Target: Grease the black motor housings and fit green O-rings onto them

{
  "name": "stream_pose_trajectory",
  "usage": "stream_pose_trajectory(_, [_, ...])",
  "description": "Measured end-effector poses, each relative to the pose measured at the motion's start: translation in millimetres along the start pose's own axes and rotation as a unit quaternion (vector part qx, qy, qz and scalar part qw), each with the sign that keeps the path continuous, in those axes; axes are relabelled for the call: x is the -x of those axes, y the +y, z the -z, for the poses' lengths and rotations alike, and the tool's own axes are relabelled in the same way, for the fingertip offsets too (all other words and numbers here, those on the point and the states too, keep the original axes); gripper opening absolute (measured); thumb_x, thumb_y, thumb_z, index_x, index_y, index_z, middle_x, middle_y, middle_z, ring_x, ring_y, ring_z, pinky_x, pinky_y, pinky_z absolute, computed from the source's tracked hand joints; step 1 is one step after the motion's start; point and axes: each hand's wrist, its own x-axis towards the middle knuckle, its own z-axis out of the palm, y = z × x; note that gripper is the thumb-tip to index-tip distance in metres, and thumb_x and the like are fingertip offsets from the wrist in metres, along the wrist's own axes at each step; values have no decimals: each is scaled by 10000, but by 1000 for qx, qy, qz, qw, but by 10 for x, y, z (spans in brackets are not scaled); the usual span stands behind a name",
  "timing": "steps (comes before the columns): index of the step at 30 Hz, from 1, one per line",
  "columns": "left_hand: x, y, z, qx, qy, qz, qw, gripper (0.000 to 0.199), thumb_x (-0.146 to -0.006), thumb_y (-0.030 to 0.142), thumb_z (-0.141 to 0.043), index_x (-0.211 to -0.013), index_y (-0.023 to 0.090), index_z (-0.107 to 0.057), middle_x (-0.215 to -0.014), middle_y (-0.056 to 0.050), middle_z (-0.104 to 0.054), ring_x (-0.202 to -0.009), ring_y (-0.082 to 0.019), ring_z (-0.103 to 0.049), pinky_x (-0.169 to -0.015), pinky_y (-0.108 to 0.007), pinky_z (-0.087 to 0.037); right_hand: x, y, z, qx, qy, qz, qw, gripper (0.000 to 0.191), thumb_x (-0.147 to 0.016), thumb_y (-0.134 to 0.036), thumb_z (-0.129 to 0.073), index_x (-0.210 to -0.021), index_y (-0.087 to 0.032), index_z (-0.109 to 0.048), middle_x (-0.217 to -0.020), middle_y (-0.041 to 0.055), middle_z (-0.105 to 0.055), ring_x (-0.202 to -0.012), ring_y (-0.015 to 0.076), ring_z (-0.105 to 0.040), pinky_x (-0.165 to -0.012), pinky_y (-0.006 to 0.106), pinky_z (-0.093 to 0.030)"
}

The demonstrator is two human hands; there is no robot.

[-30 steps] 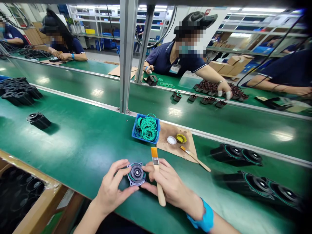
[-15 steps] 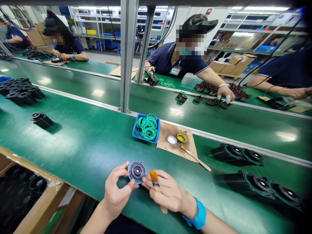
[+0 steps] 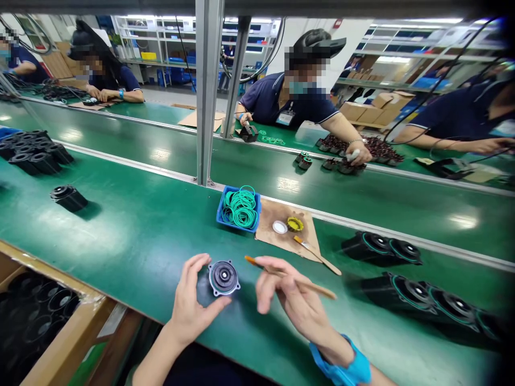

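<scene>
The landmark is one blue bin on the green desk, filled with green rings too tangled to count; one round black part with four visible lugs sits nearer the wearer than the bin, slightly to its left; the left hand curves around that part's left side, thumb and fingers spread apart, though whether a fingertip touches it I cannot tell; the right hand, right of the part and apart from it, pinches one wooden-handled brush between its fingers, orange bristles pointing left

Just right of the bin lies one brown sheet, bearing one white lid, one yellow-rimmed pot and one second brush, whose handle reaches past the sheet; well right of the bin, two black housings stand in a farther row and at least three in a nearer one, the last of these dim; well left of the bin is one lone housing, with a cluster of housings beyond it, overlapping too much to count; across the frame, beyond the bin, one co-worker's hand is at a pile of small dark parts
</scene>
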Motion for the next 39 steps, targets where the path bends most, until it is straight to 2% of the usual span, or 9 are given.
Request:
stream_pose_trajectory(2, [-10, -15, -16, 5, -37, 30, 999, 753, -768, 416, -795, -1387, 184, -436, -1203, -141, -676, -1086, -294, -697, -920, -452, -591, -7, -43, 11, -31, 22, -26, 999, 524, -1025, -600, -317, -1282, -209, -554, -479, -55, -523, -404, 130, -459, -406, 224, -374])
stream_pose_trajectory(4, [-16, -25, -29, 9, -56, 54, 997, 665, -744, 412, -815, -1297, 202, -511, -1139, -107, -718, -1025, -281, -720, -875, -424, -604, -24, -74, 9, -11, 39, -45, 998, 543, -992, -644, -377, -1193, -200, -617, -492, -58, -476, -410, 113, -392, -398, 222, -311])
stream_pose_trajectory(6, [-18, -27, -36, 14, -57, 67, 996, 562, -720, 414, -833, -1171, 211, -567, -1083, -83, -730, -973, -270, -731, -827, -398, -611, -38, -97, -3, 1, 53, -88, 995, 520, -975, -648, -422, -1003, -186, -659, -511, -44, -477, -448, 114, -403, -425, 229, -322])
stream_pose_trajectory(9, [-14, -26, -43, 16, -35, 63, 997, 559, -696, 454, -845, -1108, 204, -560, -1032, -74, -720, -923, -257, -737, -777, -371, -614, -40, -118, -26, -58, 43, -194, 978, 485, -939, -653, -491, -815, -193, -579, -501, -45, -495, -429, 100, -395, -413, 216, -317])
stream_pose_trajectory(12, [-8, -29, -49, 8, -24, 47, 999, 566, -712, 506, -824, -1095, 197, -546, -1022, -82, -710, -918, -253, -739, -766, -361, -614, -34, -120, -49, -91, 30, -252, 963, 510, -896, -692, -528, -793, -193, -538, -493, -43, -529, -399, 88, -409, -392, 199, -313])
stream_pose_trajectory(16, [-5, -36, -49, 4, -26, 41, 999, 569, -737, 557, -787, -1101, 196, -539, -1028, -88, -708, -921, -248, -739, -766, -352, -614, -55, -93, -81, -65, 16, -262, 963, 550, -884, -724, -510, -794, -183, -541, -487, -43, -539, -382, 79, -430, -381, 182, -325])
stream_pose_trajectory(23, [3, -38, -51, 0, -25, 19, 1000, 585, -737, 581, -776, -1105, 190, -544, -1032, -99, -712, -936, -254, -741, -788, -370, -620, -97, 3, -80, 0, 19, -212, 977, 543, -936, -663, -480, -712, -176, -569, -562, -15, -561, -396, 79, -468, -369, 190, -361])
stream_pose_trajectory(33, [-10, -21, -32, 29, -48, -28, 998, 573, -757, 524, -788, -1154, 191, -542, -1060, -121, -724, -1023, -271, -726, -865, -410, -614, -188, -5, 10, 123, 6, -26, 992, 499, -1045, -392, -422, -638, -174, -610, -755, 41, -615, -550, 101, -546, -505, 229, -457])
stream_pose_trajectory(39, [-2, -22, -36, 33, -53, -55, 997, 543, -796, 533, -748, -1153, 189, -526, -1060, -129, -716, -1020, -270, -720, -864, -409, -608, -216, -70, -60, 147, -31, 34, 988, 471, -1058, -374, -383, -677, -186, -587, -755, 42, -619, -625, 129, -591, -588, 258, -487])
